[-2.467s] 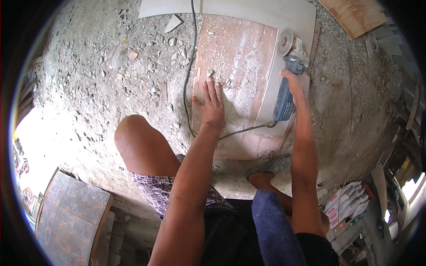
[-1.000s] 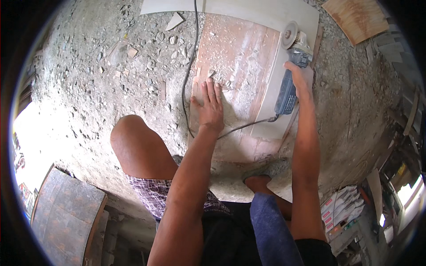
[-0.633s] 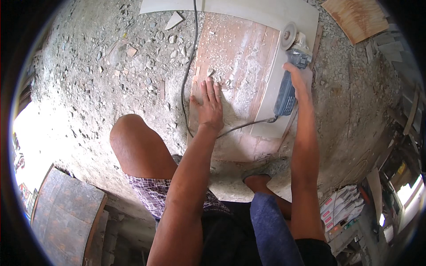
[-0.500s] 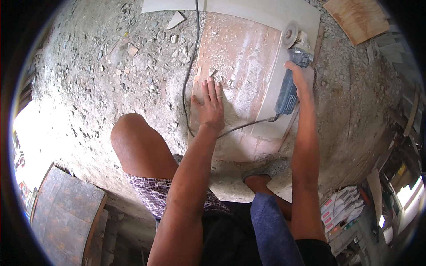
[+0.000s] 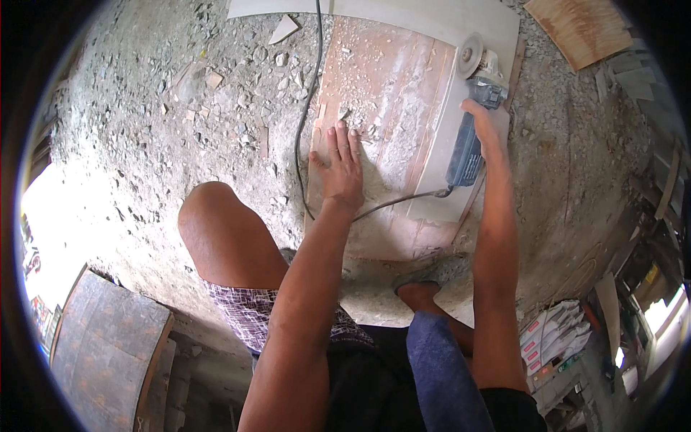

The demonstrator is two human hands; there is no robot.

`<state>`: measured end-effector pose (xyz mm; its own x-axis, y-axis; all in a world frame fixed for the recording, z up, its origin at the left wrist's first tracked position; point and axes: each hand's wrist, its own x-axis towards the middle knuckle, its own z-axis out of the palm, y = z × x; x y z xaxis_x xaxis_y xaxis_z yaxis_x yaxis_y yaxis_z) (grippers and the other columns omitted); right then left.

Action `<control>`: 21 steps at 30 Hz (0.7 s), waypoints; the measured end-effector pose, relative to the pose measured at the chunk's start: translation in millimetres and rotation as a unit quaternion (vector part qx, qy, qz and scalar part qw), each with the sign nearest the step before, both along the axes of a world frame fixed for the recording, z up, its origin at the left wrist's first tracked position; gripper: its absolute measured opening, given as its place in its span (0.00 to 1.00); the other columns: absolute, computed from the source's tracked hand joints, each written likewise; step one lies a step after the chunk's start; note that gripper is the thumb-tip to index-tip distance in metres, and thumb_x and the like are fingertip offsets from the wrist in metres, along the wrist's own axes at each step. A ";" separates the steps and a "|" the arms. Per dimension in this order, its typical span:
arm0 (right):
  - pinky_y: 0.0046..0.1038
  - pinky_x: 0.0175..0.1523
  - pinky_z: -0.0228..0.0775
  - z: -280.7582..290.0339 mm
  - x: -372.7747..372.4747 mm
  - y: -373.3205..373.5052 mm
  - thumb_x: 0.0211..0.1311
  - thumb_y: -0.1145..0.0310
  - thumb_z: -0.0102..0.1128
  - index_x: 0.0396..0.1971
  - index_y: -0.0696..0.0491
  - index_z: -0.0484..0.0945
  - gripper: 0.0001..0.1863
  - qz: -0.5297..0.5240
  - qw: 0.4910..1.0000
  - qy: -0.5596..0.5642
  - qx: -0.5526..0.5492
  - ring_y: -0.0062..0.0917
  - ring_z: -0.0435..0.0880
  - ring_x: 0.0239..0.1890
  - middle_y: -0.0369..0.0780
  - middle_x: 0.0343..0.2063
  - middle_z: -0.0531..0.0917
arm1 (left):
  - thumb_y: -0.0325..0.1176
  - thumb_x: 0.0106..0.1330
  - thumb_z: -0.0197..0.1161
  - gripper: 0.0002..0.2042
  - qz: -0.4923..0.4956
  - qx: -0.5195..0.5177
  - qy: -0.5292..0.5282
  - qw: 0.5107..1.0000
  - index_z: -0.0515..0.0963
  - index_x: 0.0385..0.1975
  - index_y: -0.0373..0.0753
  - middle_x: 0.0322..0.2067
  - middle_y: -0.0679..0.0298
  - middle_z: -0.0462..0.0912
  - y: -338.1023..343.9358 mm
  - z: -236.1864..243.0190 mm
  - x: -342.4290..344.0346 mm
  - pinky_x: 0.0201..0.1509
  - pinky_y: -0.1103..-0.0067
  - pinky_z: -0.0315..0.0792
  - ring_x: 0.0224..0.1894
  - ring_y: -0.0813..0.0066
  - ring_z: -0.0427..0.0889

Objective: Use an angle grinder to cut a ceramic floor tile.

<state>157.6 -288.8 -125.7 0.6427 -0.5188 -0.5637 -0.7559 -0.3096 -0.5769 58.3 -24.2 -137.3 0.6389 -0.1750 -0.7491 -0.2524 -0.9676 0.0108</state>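
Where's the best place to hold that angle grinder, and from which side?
Probably its long blue body, from the near right, where the right hand is: it's narrow and points away, with the round disc at the far end.

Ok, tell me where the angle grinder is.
In the head view's upper right, the angle grinder is in the right hand, over the white strip.

2 arms extend forward; left fingers flat, right fingers curled.
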 end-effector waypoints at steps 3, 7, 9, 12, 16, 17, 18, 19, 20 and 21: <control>0.30 0.44 0.72 0.9 -4.0 0.3 0.45 0.67 0.69 0.41 0.61 0.82 0.21 0.002 1.000 0.000 0.000 0.27 0.81 0.36 0.40 0.36 0.84 | 0.40 0.68 0.58 0.43 -0.012 0.014 0.004 1.000 0.39 0.76 0.36 0.77 0.50 0.33 -0.8 0.6 1.0 0.69 0.40 0.53 0.78 0.49 0.35; 0.30 0.45 0.72 -1.0 -11.3 1.1 0.45 0.67 0.69 0.41 0.60 0.82 0.21 0.006 1.000 0.003 -0.012 0.27 0.81 0.36 0.40 0.36 0.84 | 0.44 0.56 0.65 0.53 -0.034 0.023 -0.038 0.998 0.37 0.75 0.31 0.76 0.43 0.31 1.6 -14.6 -9.2 0.69 0.43 0.55 0.78 0.45 0.34; 0.30 0.45 0.72 -3.7 -14.9 -0.1 0.46 0.67 0.69 0.41 0.60 0.82 0.20 -0.004 1.000 -0.010 -0.010 0.26 0.81 0.36 0.39 0.36 0.84 | 0.44 0.56 0.65 0.53 -0.033 0.019 -0.056 0.998 0.36 0.75 0.30 0.76 0.42 0.31 1.5 -18.5 -11.4 0.69 0.42 0.55 0.78 0.43 0.34; 0.30 0.45 0.72 -4.5 -18.7 -2.1 0.46 0.67 0.70 0.42 0.60 0.81 0.22 0.003 1.000 -0.002 0.001 0.26 0.81 0.37 0.39 0.36 0.84 | 0.44 0.55 0.66 0.54 -0.036 0.020 -0.060 0.997 0.36 0.74 0.29 0.75 0.42 0.31 0.9 -19.4 -11.8 0.69 0.42 0.55 0.78 0.43 0.34; 0.29 0.46 0.72 0.6 -26.9 3.0 0.45 0.66 0.70 0.45 0.61 0.80 0.24 0.004 1.000 -0.018 0.009 0.26 0.81 0.37 0.39 0.37 0.84 | 0.45 0.55 0.66 0.55 -0.033 0.021 -0.059 0.997 0.36 0.75 0.30 0.76 0.42 0.31 0.7 -13.7 -9.5 0.69 0.43 0.55 0.78 0.44 0.35; 0.29 0.46 0.72 0.7 -29.5 2.7 0.45 0.66 0.70 0.46 0.61 0.80 0.26 0.007 1.000 -0.015 -0.001 0.26 0.81 0.37 0.40 0.37 0.84 | 0.45 0.55 0.67 0.55 -0.032 0.023 -0.048 0.998 0.36 0.75 0.31 0.76 0.43 0.31 0.1 -11.6 -8.1 0.69 0.44 0.55 0.78 0.45 0.35; 0.29 0.46 0.72 0.8 -31.6 2.4 0.44 0.66 0.71 0.47 0.61 0.79 0.27 0.010 1.000 -0.014 -0.010 0.26 0.81 0.37 0.40 0.37 0.84 | 0.45 0.54 0.67 0.55 -0.031 0.025 -0.038 0.998 0.36 0.75 0.31 0.76 0.43 0.31 -0.1 -10.0 -7.2 0.69 0.45 0.56 0.78 0.46 0.36; 0.29 0.46 0.72 0.8 -33.7 1.9 0.44 0.66 0.71 0.47 0.61 0.79 0.27 0.009 1.000 -0.014 -0.011 0.26 0.81 0.37 0.40 0.37 0.84 | 0.45 0.54 0.67 0.55 -0.032 0.024 -0.038 0.998 0.36 0.75 0.31 0.76 0.43 0.31 -0.5 -10.2 -7.5 0.69 0.45 0.56 0.78 0.46 0.36; 0.29 0.46 0.73 0.8 -35.8 1.3 0.44 0.66 0.71 0.47 0.61 0.79 0.27 0.012 1.000 -0.009 -0.011 0.26 0.81 0.38 0.40 0.37 0.84 | 0.46 0.54 0.67 0.55 -0.035 0.029 -0.044 0.998 0.37 0.75 0.32 0.76 0.44 0.31 -0.9 -10.6 -7.9 0.69 0.46 0.56 0.78 0.47 0.36; 0.29 0.46 0.73 2.1 -37.4 2.7 0.44 0.66 0.71 0.47 0.62 0.79 0.27 0.014 1.000 -0.003 -0.010 0.26 0.81 0.38 0.40 0.37 0.84 | 0.46 0.54 0.68 0.56 -0.037 0.035 -0.049 0.997 0.37 0.75 0.32 0.76 0.44 0.31 -0.6 -10.9 -8.2 0.69 0.47 0.56 0.78 0.48 0.36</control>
